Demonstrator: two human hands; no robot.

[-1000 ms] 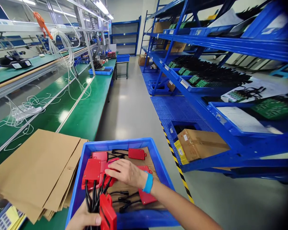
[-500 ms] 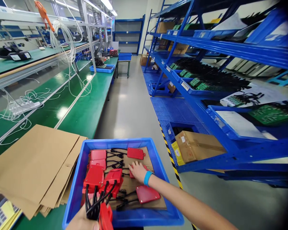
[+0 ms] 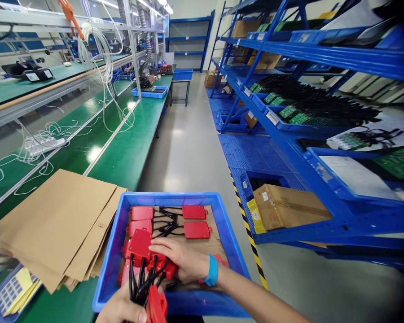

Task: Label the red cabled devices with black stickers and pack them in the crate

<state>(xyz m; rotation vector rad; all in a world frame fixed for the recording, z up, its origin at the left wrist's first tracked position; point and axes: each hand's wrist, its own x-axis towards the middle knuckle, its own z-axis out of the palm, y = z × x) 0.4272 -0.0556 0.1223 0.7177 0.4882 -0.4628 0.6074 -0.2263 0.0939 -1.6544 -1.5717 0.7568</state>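
Note:
A blue plastic bin (image 3: pixel 229 237) sits at the near end of the green bench, lined with cardboard and holding several flat red modules (image 3: pixel 195 229) with black cables. My left hand (image 3: pixel 121 308) at the bottom edge is closed round a bundle of black cables (image 3: pixel 138 279) with a red module hanging from it. My right hand (image 3: pixel 178 256), with a blue wristband, reaches into the bin and lies on the red modules near the middle, fingers curled over one of them.
A stack of brown cardboard sheets (image 3: pixel 54 224) lies left of the bin. The long green bench (image 3: pixel 128 148) carries white cables and a blue tray farther back. Blue racking (image 3: pixel 306 134) with circuit boards, trays and a cardboard box (image 3: pixel 286 206) lines the right of the aisle.
My right hand moved from the right side of the bin leftward onto the red modules near the middle. A red module now lies flat where the hand was. The view shifted slightly.

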